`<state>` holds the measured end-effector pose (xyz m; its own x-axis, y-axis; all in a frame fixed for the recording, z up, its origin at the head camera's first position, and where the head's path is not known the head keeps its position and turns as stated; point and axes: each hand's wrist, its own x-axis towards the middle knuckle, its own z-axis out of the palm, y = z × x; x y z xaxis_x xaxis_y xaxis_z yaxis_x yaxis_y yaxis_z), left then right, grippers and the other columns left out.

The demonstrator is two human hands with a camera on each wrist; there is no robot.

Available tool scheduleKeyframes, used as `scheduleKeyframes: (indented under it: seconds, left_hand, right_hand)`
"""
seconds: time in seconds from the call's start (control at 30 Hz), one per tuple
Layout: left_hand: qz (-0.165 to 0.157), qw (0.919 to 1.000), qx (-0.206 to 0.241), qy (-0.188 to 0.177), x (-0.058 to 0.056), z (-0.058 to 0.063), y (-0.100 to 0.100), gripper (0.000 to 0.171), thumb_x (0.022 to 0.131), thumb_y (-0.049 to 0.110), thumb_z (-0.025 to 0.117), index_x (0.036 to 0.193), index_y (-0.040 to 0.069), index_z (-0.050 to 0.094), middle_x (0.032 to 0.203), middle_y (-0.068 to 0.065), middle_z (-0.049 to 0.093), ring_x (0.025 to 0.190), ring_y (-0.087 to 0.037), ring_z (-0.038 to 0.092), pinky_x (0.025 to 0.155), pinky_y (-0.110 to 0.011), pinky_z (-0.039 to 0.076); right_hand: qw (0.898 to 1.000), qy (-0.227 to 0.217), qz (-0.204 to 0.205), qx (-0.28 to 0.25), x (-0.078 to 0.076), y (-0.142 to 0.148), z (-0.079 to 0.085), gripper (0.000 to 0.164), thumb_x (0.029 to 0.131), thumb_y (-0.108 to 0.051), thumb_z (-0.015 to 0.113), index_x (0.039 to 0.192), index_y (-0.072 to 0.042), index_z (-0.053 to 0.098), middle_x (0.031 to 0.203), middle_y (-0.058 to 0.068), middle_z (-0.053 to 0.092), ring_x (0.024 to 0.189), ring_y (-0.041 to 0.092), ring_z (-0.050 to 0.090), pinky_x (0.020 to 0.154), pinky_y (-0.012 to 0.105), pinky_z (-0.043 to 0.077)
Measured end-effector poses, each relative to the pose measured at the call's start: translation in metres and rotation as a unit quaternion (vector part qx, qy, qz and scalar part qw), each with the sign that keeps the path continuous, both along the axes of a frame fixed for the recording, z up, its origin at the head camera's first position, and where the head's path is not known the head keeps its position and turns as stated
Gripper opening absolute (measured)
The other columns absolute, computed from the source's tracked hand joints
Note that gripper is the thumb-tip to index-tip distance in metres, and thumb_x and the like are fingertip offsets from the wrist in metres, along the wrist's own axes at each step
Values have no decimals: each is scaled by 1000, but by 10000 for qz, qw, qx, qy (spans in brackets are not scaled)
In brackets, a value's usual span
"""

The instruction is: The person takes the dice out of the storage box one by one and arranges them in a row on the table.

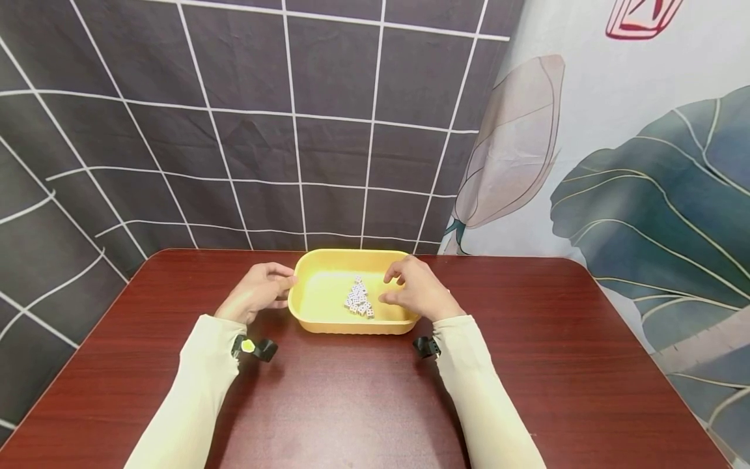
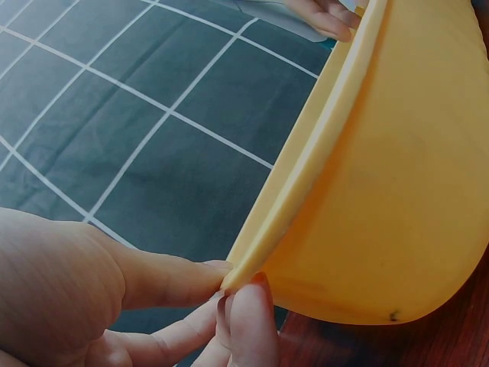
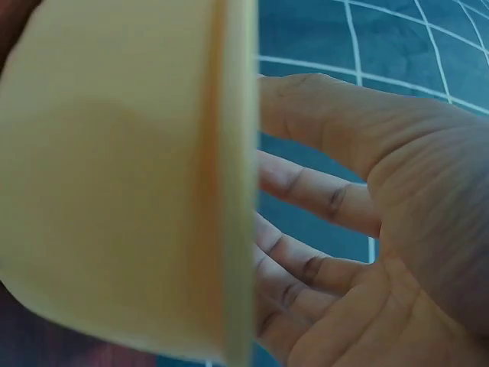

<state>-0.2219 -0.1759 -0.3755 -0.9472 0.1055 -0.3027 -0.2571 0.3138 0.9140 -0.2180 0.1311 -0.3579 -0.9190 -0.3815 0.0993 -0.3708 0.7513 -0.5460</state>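
Note:
A yellow plastic basin [image 1: 351,327] with rounded corners sits toward the back of the table. Several small white dice [image 1: 359,299] lie in a loose pile on its floor, right of centre. My left hand [image 1: 256,291] pinches the basin's left rim; in the left wrist view its thumb [image 2: 176,279] is above the edge and a fingertip below. Over the basin's right end hovers my right hand [image 1: 418,286], with thumb and fingers bent and apart and nothing visible between them. The basin wall [image 3: 114,191] hides its fingertips in the right wrist view.
The table [image 1: 340,404] has a dark red-brown wood surface. Behind it hang a dark cloth [image 1: 334,153] with a white grid and a pale leaf-printed cloth [image 1: 592,130] to the right. A black strap circles each wrist.

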Motion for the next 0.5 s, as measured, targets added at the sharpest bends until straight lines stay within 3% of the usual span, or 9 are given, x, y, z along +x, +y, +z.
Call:
scheduleKeyframes:
  seconds: [0.33, 0.5]
  left_hand:
    - [12, 10000, -42, 5, 0, 1, -1, 35, 102, 9, 58, 132, -8, 51, 97, -5, 64, 77, -9, 62, 69, -22, 61]
    - [-43, 9999, -122, 63, 0, 0, 0, 35, 102, 9, 57, 131, -8, 51, 96, -6, 66, 77, -10, 62, 70, -23, 61]
  right_hand:
    - [9991, -345, 63, 236, -3, -17, -14, 28, 70, -17, 91, 87, -4, 73, 85, 9, 65, 83, 19, 52, 74, 27, 46]
    - [9981, -395, -54, 469, -3, -23, -18, 29, 67, -20, 93, 83, -7, 72, 86, 7, 65, 84, 17, 51, 76, 29, 46]
